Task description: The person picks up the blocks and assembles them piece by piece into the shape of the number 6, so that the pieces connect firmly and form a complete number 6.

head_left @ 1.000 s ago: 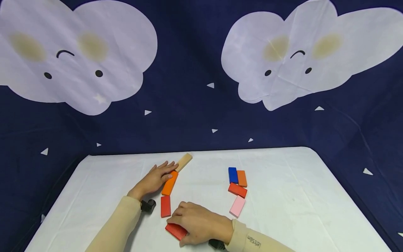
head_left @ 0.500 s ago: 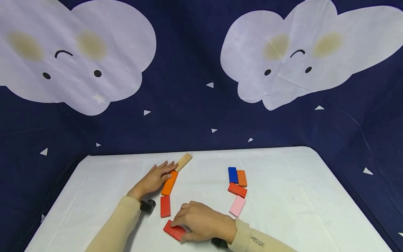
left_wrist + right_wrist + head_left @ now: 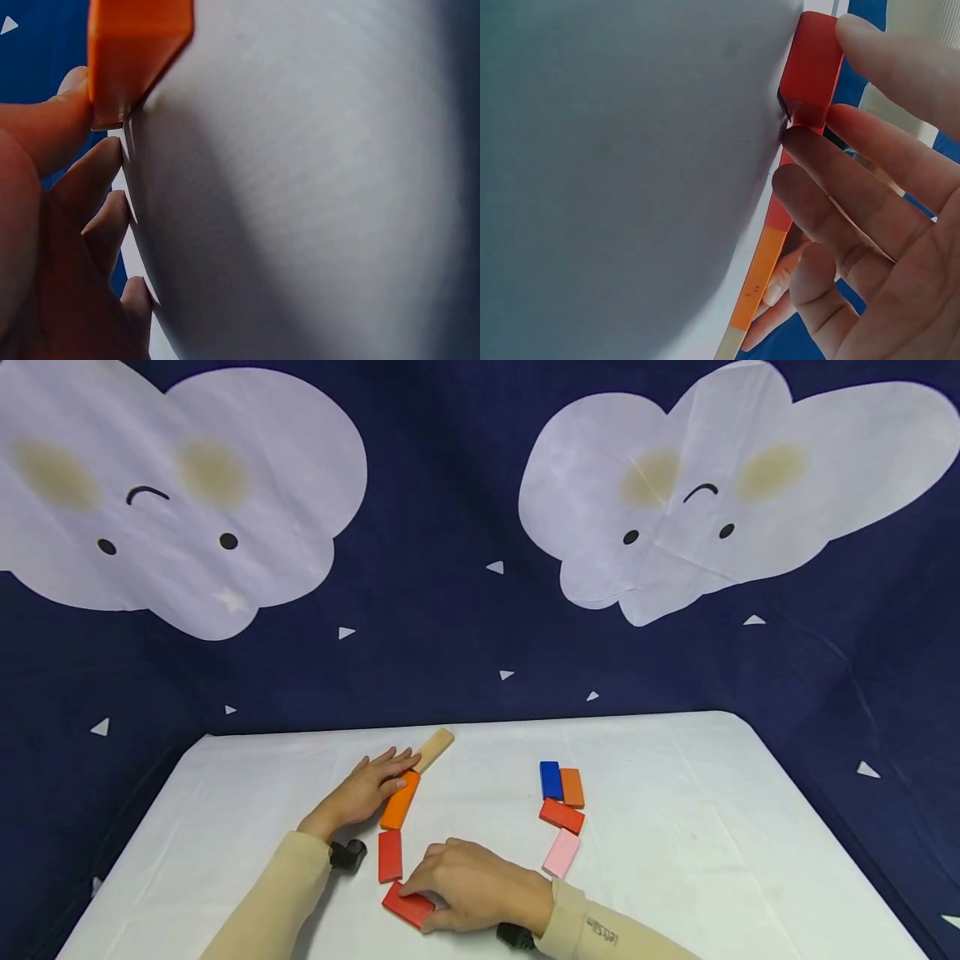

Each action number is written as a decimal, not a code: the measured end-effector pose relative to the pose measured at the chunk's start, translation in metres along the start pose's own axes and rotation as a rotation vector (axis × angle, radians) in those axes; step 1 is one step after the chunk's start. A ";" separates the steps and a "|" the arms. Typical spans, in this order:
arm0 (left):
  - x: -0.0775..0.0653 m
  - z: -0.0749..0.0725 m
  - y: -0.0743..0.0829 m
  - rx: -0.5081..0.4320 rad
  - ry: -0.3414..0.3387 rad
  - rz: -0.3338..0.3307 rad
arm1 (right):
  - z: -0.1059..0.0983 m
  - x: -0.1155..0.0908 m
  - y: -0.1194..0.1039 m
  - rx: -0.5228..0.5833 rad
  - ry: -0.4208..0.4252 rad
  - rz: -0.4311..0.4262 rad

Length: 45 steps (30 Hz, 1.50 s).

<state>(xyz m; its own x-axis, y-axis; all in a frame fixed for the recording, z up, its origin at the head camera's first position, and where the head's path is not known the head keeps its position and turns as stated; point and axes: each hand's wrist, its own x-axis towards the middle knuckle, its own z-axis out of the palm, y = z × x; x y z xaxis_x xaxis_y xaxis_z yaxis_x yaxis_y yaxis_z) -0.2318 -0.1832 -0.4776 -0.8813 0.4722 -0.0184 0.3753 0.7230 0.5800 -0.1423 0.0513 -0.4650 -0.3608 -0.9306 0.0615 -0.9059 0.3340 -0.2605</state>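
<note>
My right hand (image 3: 472,887) pinches a flat red block (image 3: 408,906) on the table, thumb at one end and index finger at the other. In the right wrist view that red block (image 3: 810,64) lies between the thumb and index fingertips. Its far corner is close to a second red block (image 3: 390,857), which stands in line below an orange block (image 3: 400,802). My left hand (image 3: 362,792) rests beside the orange block with its fingers stretched over the near end of a plain wooden block (image 3: 434,750). The left thumb touches the orange block (image 3: 139,52).
To the right lies another group: a blue block (image 3: 551,781), an orange-brown block (image 3: 572,787), a red block (image 3: 562,816) and a pink block (image 3: 561,853). All lie flat on the white table (image 3: 690,827). A dark blue cloth with clouds hangs behind.
My right hand has turned and slid the red block a little left and away from me, towards the second red block. The left hand holds its place; the head view shifts slightly.
</note>
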 end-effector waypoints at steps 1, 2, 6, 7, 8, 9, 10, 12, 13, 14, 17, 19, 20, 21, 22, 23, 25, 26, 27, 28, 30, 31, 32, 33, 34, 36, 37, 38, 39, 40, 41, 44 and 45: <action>0.000 0.000 0.000 -0.002 -0.001 -0.004 | 0.000 0.000 0.000 0.001 0.001 0.000; 0.000 0.000 -0.001 -0.004 -0.001 -0.007 | 0.000 0.000 0.000 0.003 0.000 0.000; 0.000 0.001 -0.001 -0.015 0.004 -0.006 | 0.001 -0.002 0.001 0.014 0.005 0.008; 0.001 0.001 -0.001 -0.018 0.004 -0.002 | 0.001 -0.002 0.001 0.015 0.005 0.012; 0.001 0.001 -0.001 -0.021 0.004 0.000 | 0.001 -0.002 0.001 0.018 0.005 0.017; 0.001 0.001 -0.001 -0.022 0.004 0.002 | 0.001 -0.002 0.002 0.020 0.005 0.019; 0.001 0.001 0.000 -0.023 0.004 0.002 | 0.001 -0.002 0.002 0.019 0.005 0.023; 0.001 0.002 0.000 -0.022 0.004 -0.001 | 0.001 -0.003 0.001 0.024 0.004 0.023; 0.001 0.002 -0.001 -0.022 0.003 -0.003 | 0.001 -0.004 0.001 0.027 0.004 0.023; 0.001 0.003 -0.001 -0.021 0.002 -0.004 | 0.000 -0.005 0.001 0.039 0.005 0.028; 0.001 0.004 -0.002 -0.014 0.003 -0.004 | -0.006 -0.010 0.003 0.071 0.025 0.043; 0.001 0.005 -0.003 -0.008 0.002 -0.005 | -0.011 -0.015 0.006 0.105 0.046 0.068; 0.001 0.005 -0.003 -0.006 0.003 -0.007 | -0.014 -0.017 0.008 0.119 0.058 0.083; 0.001 0.004 -0.003 -0.003 0.003 -0.009 | -0.016 -0.020 0.011 0.127 0.071 0.098; 0.001 0.004 -0.002 -0.001 0.002 -0.014 | -0.017 -0.022 0.014 0.138 0.082 0.116; 0.001 0.004 -0.002 0.000 0.002 -0.016 | -0.019 -0.025 0.016 0.153 0.091 0.137; 0.000 0.005 -0.002 0.004 0.000 -0.023 | -0.022 -0.031 0.021 0.178 0.105 0.183; 0.000 0.005 -0.002 0.005 0.000 -0.026 | -0.023 -0.035 0.023 0.191 0.110 0.204; -0.001 0.005 -0.002 0.008 0.000 -0.028 | -0.025 -0.038 0.026 0.205 0.115 0.225; -0.001 0.006 -0.002 0.010 0.001 -0.030 | -0.027 -0.041 0.028 0.226 0.119 0.245; -0.001 0.006 -0.002 0.008 0.002 -0.033 | -0.031 -0.048 0.034 0.276 0.129 0.284; -0.001 0.006 -0.001 0.004 0.003 -0.035 | -0.032 -0.051 0.037 0.294 0.137 0.300; -0.001 0.006 -0.001 0.002 0.003 -0.035 | -0.035 -0.055 0.040 0.313 0.144 0.319; -0.001 0.006 -0.001 -0.001 0.001 -0.036 | -0.037 -0.058 0.043 0.329 0.156 0.336; -0.001 0.006 0.000 -0.003 -0.002 -0.036 | -0.039 -0.061 0.046 0.345 0.170 0.351; -0.001 0.005 0.000 -0.010 -0.006 -0.036 | -0.043 -0.068 0.052 0.354 0.208 0.375; -0.001 0.004 0.001 -0.014 -0.005 -0.037 | -0.045 -0.071 0.055 0.343 0.229 0.381; -0.001 0.003 0.001 -0.013 -0.001 -0.033 | -0.047 -0.073 0.058 0.339 0.250 0.390; 0.000 0.003 0.001 -0.016 0.001 -0.034 | -0.048 -0.076 0.061 0.333 0.271 0.394; 0.000 0.002 0.001 -0.015 0.002 -0.032 | -0.050 -0.078 0.064 0.330 0.289 0.399; 0.000 0.002 0.001 -0.016 0.001 -0.036 | -0.050 -0.081 0.067 0.319 0.304 0.408; 0.001 0.001 0.000 -0.010 -0.007 -0.032 | -0.053 -0.088 0.075 0.299 0.338 0.434; 0.001 0.001 0.000 -0.012 -0.011 -0.030 | -0.053 -0.091 0.078 0.295 0.347 0.445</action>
<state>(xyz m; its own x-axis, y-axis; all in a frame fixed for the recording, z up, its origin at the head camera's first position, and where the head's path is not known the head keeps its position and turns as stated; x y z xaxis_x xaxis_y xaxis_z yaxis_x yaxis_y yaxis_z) -0.2325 -0.1816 -0.4783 -0.8890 0.4556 -0.0450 0.3449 0.7310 0.5888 -0.1921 0.1696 -0.4394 -0.7841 -0.5933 0.1823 -0.5715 0.5757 -0.5847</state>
